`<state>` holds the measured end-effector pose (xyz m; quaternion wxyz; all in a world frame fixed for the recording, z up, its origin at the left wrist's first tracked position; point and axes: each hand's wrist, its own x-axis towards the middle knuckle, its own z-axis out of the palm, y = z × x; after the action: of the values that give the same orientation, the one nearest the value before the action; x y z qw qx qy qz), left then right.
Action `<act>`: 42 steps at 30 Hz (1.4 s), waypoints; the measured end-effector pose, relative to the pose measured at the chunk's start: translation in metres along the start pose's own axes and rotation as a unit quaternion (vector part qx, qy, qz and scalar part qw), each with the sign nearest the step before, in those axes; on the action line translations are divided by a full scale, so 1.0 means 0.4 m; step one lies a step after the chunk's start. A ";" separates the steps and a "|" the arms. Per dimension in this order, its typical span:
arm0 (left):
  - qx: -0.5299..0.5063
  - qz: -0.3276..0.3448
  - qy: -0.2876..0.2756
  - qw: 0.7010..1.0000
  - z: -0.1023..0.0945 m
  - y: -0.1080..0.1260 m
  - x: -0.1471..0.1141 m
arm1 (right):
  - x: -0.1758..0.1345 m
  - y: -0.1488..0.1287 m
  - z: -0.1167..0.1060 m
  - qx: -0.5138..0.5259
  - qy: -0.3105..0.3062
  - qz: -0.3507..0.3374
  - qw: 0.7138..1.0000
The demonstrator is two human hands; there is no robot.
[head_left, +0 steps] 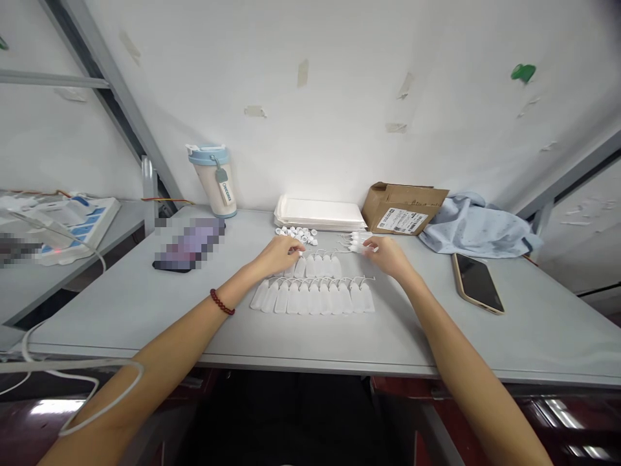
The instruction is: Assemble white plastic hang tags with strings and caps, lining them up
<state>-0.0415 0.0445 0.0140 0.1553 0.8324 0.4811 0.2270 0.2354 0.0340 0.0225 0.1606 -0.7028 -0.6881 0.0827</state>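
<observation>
My left hand (279, 254) is closed in a pinch beside a heap of small white caps (297, 234). A small white piece shows at its fingertips, apparently a cap. My right hand (391, 255) has thumb and forefinger closed on one end of a small white bottle (358, 248) in a little stack of similar pieces (359, 237). Between and below my hands lie two rows of small translucent bottles, a short upper row (320, 266) and a longer lower row (317, 299). Thin white strands or tips curve from their tops.
Behind the caps are stacked white trays (317, 212) and an open cardboard box (405, 204). A crumpled light-blue cloth (478, 226) and a phone (478, 283) lie right. A tumbler (216, 184) and a dark, blurred phone-like object (191, 243) are left. A white cable (111, 362) crosses my left forearm.
</observation>
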 end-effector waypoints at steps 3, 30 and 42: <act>-0.008 -0.006 0.000 1.000 -0.002 0.004 -0.002 | 0.002 0.002 0.002 -0.007 0.005 0.002 1.000; -0.008 -0.063 -0.010 0.998 0.000 0.001 -0.001 | -0.045 -0.070 -0.011 -0.090 0.043 -0.081 0.992; 0.015 -0.050 -0.006 0.999 -0.001 0.006 0.000 | -0.078 -0.115 0.016 0.044 -0.081 -0.164 0.982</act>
<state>-0.0401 0.0432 0.0154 0.1571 0.8112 0.5241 0.2066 0.1890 0.0036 0.0289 0.1462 -0.5633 -0.8007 0.1423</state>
